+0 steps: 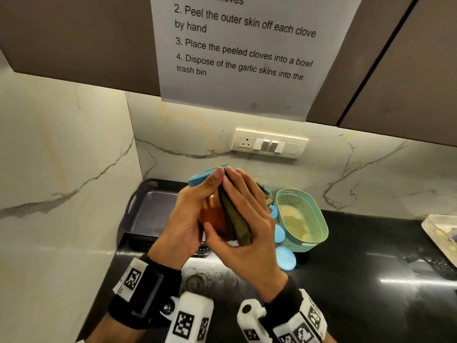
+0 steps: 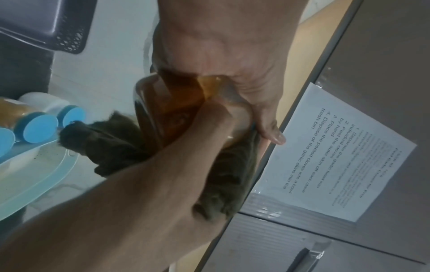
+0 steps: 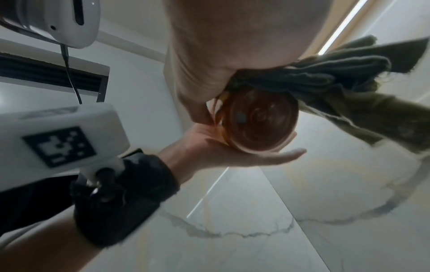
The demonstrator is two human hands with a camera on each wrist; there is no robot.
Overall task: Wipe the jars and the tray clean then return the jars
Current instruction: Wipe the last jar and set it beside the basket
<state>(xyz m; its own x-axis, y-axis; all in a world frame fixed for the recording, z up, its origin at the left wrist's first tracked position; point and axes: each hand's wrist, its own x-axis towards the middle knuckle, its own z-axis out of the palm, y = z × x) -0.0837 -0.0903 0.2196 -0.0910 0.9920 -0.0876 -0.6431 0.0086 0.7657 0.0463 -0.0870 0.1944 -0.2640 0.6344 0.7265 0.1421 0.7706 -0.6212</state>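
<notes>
A clear jar [image 1: 212, 216] with a blue lid [image 1: 202, 177] and orange-brown contents is held up above the counter, tilted. My left hand [image 1: 195, 206] grips it from the left. My right hand [image 1: 247, 214] presses a folded olive-green cloth [image 1: 235, 219] against the jar's right side, thumb wrapped under it. The right wrist view shows the jar's round base [image 3: 258, 119] resting in the left palm [image 3: 232, 154], the cloth [image 3: 337, 82] bunched under my right hand [image 3: 232, 46]. The dark tray [image 1: 148, 214] sits behind at the left, with nothing in the part that shows.
Several more blue-lidded jars [image 1: 285, 258] stand on the black counter beside a green woven basket [image 1: 301, 219]. A clear container [image 1: 440, 233] is at the right edge. The marble wall, a switch plate [image 1: 269, 143] and overhead cabinets bearing a paper sheet [image 1: 242, 50] close in behind.
</notes>
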